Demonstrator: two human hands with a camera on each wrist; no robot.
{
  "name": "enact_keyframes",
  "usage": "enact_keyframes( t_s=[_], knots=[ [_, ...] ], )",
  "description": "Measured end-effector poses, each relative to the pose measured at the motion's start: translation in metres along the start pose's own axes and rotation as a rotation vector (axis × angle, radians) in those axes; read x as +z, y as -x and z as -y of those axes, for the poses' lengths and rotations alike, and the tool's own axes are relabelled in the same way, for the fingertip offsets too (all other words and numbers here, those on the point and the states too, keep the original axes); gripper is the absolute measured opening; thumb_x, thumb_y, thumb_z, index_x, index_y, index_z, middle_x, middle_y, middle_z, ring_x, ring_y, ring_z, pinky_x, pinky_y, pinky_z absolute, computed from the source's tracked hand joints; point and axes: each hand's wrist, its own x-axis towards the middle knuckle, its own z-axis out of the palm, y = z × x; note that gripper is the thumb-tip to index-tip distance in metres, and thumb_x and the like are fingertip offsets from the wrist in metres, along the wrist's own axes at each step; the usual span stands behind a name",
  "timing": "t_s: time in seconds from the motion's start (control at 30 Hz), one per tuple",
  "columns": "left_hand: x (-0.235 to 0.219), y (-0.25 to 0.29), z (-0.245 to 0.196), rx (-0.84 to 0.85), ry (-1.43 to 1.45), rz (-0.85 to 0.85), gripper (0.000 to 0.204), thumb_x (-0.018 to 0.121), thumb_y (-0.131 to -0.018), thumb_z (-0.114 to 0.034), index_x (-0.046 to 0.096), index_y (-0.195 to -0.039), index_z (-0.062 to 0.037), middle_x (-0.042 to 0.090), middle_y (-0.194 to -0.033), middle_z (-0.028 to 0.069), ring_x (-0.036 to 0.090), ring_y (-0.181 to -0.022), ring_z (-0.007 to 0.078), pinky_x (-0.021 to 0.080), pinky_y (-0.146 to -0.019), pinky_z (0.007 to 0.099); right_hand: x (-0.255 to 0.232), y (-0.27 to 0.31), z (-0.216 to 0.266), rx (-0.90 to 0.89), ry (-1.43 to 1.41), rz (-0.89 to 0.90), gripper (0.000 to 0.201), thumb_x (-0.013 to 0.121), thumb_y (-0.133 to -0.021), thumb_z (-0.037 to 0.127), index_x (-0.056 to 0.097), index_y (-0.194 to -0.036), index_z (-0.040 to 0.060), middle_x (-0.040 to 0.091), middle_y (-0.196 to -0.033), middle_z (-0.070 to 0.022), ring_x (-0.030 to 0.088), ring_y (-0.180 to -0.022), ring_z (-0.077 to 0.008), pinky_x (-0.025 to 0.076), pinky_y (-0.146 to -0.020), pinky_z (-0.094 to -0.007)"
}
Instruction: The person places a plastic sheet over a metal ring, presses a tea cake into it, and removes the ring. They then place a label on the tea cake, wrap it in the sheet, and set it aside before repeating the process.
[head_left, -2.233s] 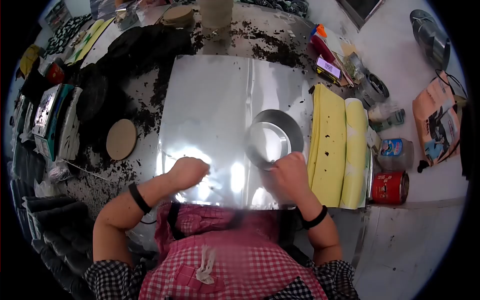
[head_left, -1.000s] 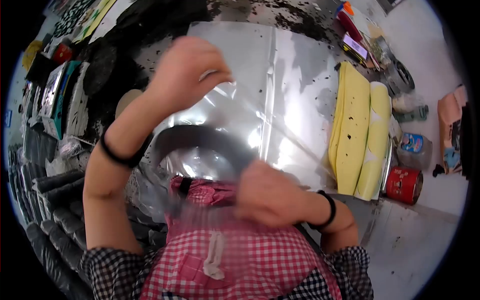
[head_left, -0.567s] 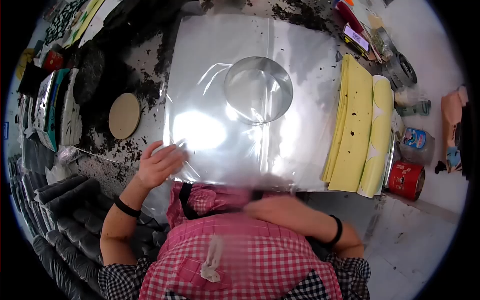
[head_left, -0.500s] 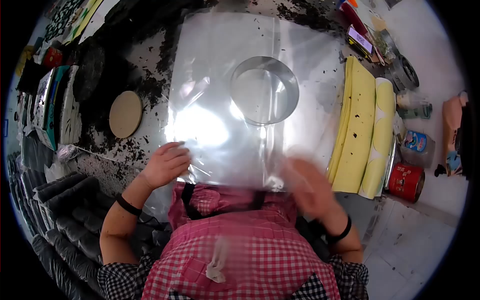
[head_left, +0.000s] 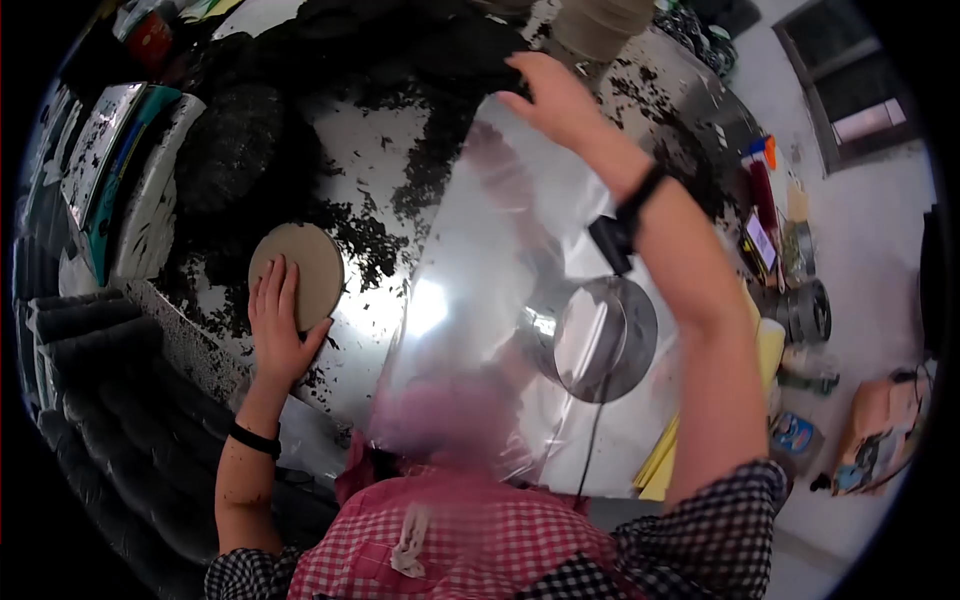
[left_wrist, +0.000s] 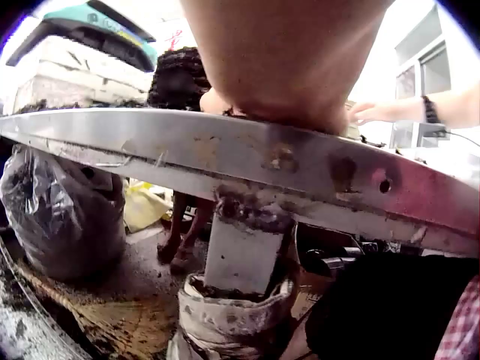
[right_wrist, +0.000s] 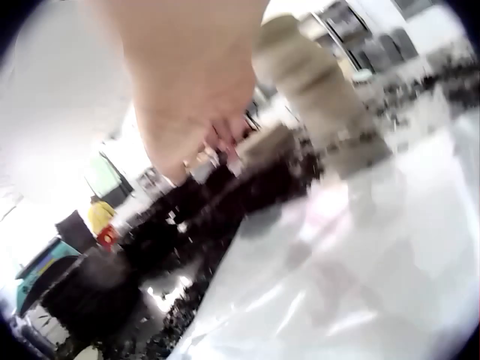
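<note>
In the head view my left hand (head_left: 278,325) lies with straight fingers on a round tan disc (head_left: 312,262) at the left of the table. My right hand (head_left: 558,98) is stretched out over the far corner of a clear plastic sheet (head_left: 470,270), fingers extended, with nothing seen in it. A metal ring (head_left: 637,340) stands on the sheet beneath my right forearm. The right wrist view shows my right hand (right_wrist: 199,112) above dark crumbly material (right_wrist: 217,199) beside the sheet (right_wrist: 360,262). The left wrist view hides most of my left hand behind the wrist.
Dark material (head_left: 225,150) covers the table's far left, with a teal-edged scale (head_left: 118,180) beside it. A tan stack (head_left: 600,25) stands at the back. Yellow sheets (head_left: 660,465), a phone (head_left: 760,240) and tape rolls (head_left: 805,312) lie at the right.
My left hand has moved left from the sheet's edge onto the disc. My right hand has gone from the near edge to the far corner. The head view has shifted.
</note>
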Motion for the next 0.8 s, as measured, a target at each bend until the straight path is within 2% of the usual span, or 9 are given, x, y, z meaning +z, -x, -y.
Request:
enact_keyframes(
  t_s=[0.07,0.13,0.2,0.3,0.4,0.6,0.63,0.73,0.8],
  knots=[
    [0.000,-0.001,0.001,-0.017,0.012,-0.005,0.094,0.080,-0.080,-0.038,0.040,-0.158,-0.0036,0.035,-0.167,0.0208,0.031,-0.155,0.0401,0.021,-0.126,0.0557,0.070,-0.047,-0.006,0.023,0.076,-0.080,0.076,0.072,-0.094,0.048,0.050,-0.151,0.0034,0.047,-0.159,-0.0222,0.041,-0.149,-0.0378,0.035,-0.123,-0.0445],
    [0.002,-0.001,0.002,-0.015,0.003,0.002,0.094,0.080,-0.079,-0.038,0.041,-0.158,-0.0040,0.035,-0.166,0.0207,0.032,-0.155,0.0400,0.020,-0.127,0.0556,0.091,-0.061,-0.003,0.036,0.281,0.052,0.075,0.074,-0.092,0.050,0.053,-0.148,0.0055,0.053,-0.152,-0.0208,0.049,-0.143,-0.0354,0.041,-0.118,-0.0456],
    [0.002,0.000,0.002,0.009,-0.052,-0.019,0.091,0.079,-0.078,-0.036,0.045,-0.154,0.0008,0.043,-0.162,0.0228,0.039,-0.151,0.0413,0.026,-0.125,0.0547,0.098,-0.065,-0.041,-0.028,0.380,0.047,0.057,0.077,-0.087,0.052,0.066,-0.120,0.0069,0.068,-0.124,-0.0141,0.066,-0.117,-0.0326,0.054,-0.097,-0.0462],
    [0.010,0.001,0.001,0.051,-0.127,-0.020,0.088,0.078,-0.078,-0.034,0.048,-0.150,0.0063,0.048,-0.157,0.0259,0.046,-0.146,0.0426,0.034,-0.121,0.0537,0.041,-0.044,-0.076,0.173,0.419,0.328,0.054,0.083,-0.080,0.049,0.069,-0.112,0.0083,0.072,-0.112,-0.0150,0.070,-0.109,-0.0356,0.058,-0.091,-0.0477],
    [0.020,0.006,0.003,0.070,-0.214,0.035,0.085,0.077,-0.077,-0.032,0.049,-0.146,0.0102,0.051,-0.153,0.0279,0.052,-0.140,0.0433,0.043,-0.115,0.0523,-0.013,0.006,-0.113,0.254,0.320,0.380,0.069,0.091,-0.068,0.043,0.070,-0.124,0.0092,0.069,-0.120,-0.0157,0.066,-0.115,-0.0350,0.055,-0.098,-0.0461],
    [-0.009,0.005,-0.008,0.120,-0.265,0.150,0.084,0.080,-0.075,-0.025,0.050,-0.146,0.0066,0.057,-0.149,0.0241,0.061,-0.131,0.0396,0.051,-0.106,0.0470,-0.033,0.070,-0.170,0.564,-0.283,0.269,0.064,0.090,-0.073,0.040,0.074,-0.126,0.0098,0.070,-0.129,-0.0156,0.065,-0.120,-0.0335,0.052,-0.105,-0.0429],
    [-0.014,0.004,-0.006,0.126,-0.231,0.158,0.082,0.080,-0.076,-0.024,0.050,-0.147,0.0048,0.057,-0.149,0.0238,0.061,-0.131,0.0388,0.051,-0.105,0.0461,-0.039,0.079,-0.167,0.361,0.018,0.256,0.062,0.085,-0.080,0.044,0.072,-0.129,0.0086,0.069,-0.130,-0.0167,0.065,-0.121,-0.0353,0.051,-0.107,-0.0441],
    [-0.041,0.000,0.011,-0.004,-0.102,0.171,0.065,0.076,-0.085,-0.016,0.056,-0.145,-0.0026,0.063,-0.139,0.0250,0.064,-0.123,0.0394,0.053,-0.101,0.0430,-0.032,0.090,-0.145,0.341,0.270,0.279,0.064,0.079,-0.084,0.049,0.070,-0.132,0.0068,0.068,-0.131,-0.0186,0.065,-0.121,-0.0372,0.051,-0.106,-0.0453],
    [-0.067,-0.001,0.019,-0.073,-0.003,-0.232,0.044,0.068,-0.097,-0.013,0.062,-0.140,-0.0067,0.071,-0.127,0.0199,0.071,-0.111,0.0331,0.056,-0.095,0.0389,-0.043,0.095,-0.124,0.338,0.363,0.303,0.067,0.078,-0.085,0.054,0.070,-0.132,0.0071,0.068,-0.129,-0.0209,0.065,-0.121,-0.0380,0.052,-0.105,-0.0465]
  ],
)
